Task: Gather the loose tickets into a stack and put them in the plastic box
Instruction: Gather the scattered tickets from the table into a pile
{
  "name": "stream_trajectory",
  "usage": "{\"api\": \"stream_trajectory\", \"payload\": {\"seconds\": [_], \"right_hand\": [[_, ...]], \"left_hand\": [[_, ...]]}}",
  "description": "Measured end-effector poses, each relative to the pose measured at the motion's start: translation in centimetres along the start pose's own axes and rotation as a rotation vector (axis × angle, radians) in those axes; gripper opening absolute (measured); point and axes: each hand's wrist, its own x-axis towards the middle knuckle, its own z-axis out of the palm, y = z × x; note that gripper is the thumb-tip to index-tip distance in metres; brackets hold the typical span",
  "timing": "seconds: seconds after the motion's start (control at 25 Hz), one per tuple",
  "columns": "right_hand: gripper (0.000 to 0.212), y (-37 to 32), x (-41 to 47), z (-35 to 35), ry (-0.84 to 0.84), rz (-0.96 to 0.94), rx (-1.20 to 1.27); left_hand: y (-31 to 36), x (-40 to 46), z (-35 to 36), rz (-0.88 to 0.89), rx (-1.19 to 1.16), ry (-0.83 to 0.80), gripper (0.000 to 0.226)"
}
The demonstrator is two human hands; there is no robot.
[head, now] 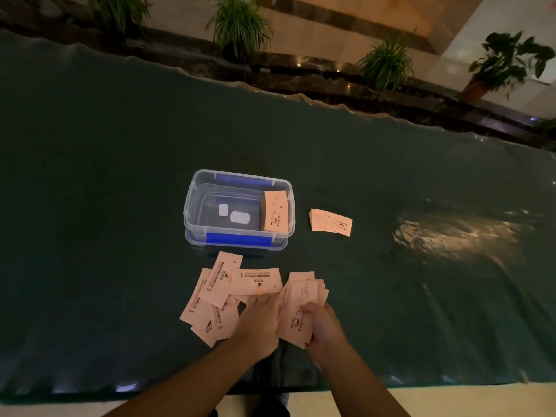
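Note:
Pale pink tickets lie scattered on the dark green table cover near its front edge [215, 291]. My right hand [323, 329] grips a fanned bunch of tickets [302, 305]. My left hand [258, 319] rests palm down on the loose tickets, its fingers touching the edge of the held bunch. Behind them stands the clear plastic box [192, 206] with blue clips, open, with a ticket stack [275, 210] leaning at its right end. Another small ticket stack [330, 222] lies on the table to the right of the box.
Two white stickers show through the box floor [234, 215]. The green table cover [90, 206] stretches wide to both sides, with a glare patch at right [451, 233]. Potted plants [239, 25] line a ledge beyond the far edge.

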Motion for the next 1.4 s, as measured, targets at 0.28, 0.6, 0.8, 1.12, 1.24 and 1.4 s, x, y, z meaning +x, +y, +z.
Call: {"api": "stream_trajectory", "payload": {"seconds": [0.28,0.6,0.8,1.12,1.24,1.4], "right_hand": [[0.028,0.0,-0.6,0.3,0.065,0.083,0.006],[0.021,0.7,-0.7,-0.6,0.091,0.058,0.017],[0.011,1.1,-1.2,-2.3,0.145,0.076,0.117],[0.012,1.3,-2.0,-3.3,0.146,0.09,0.232],[0.015,1.6,-2.3,-2.8,0.116,0.1,0.254],[0.017,1.5,-2.7,-2.3,0.081,0.108,0.258]], "left_hand": [[-0.5,-0.5,-0.5,0.113,-0.318,-0.124,0.053],[-3.1,2.4,-5.8,0.09,0.189,0.026,0.073],[-3.4,4.6,-6.5,0.087,0.543,-0.1,0.074],[-2.5,5.2,-5.5,0.131,0.602,-0.096,0.067],[-2.1,4.8,-4.7,0.15,0.521,-0.122,0.065],[-2.4,4.0,-3.9,0.149,0.414,-0.125,0.077]]}}
